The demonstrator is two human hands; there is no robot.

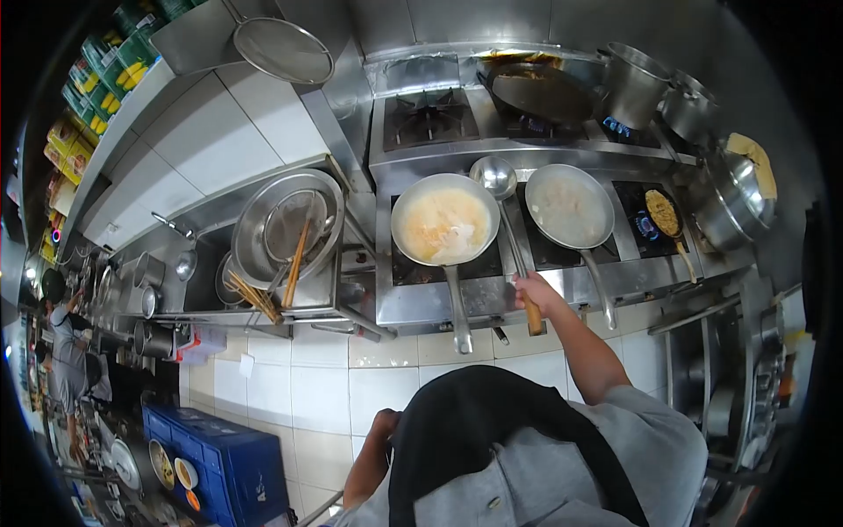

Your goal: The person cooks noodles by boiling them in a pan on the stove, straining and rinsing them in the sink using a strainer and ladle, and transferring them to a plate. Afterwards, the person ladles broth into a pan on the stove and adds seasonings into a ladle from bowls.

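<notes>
My right hand (537, 294) is wrapped round the wooden handle of a long steel ladle (494, 177), whose bowl rests between two pans. Left of it, a pan (443, 220) holds pale yellow liquid with a whitish patch, and its handle points toward me. On the right, a second pan (570, 206) contains cloudy, whitish liquid. My left hand (385, 423) hangs low beside my body, away from the stove; its fingers are partly hidden and too small to read.
Behind are a dark wok (543, 92) and a steel pot (634, 85) over burners. A small pan of food (663, 213) sits right. At left stand a large steel bowl (248, 237), wooden chopsticks (297, 263) and a blue crate (250, 470). People work far left.
</notes>
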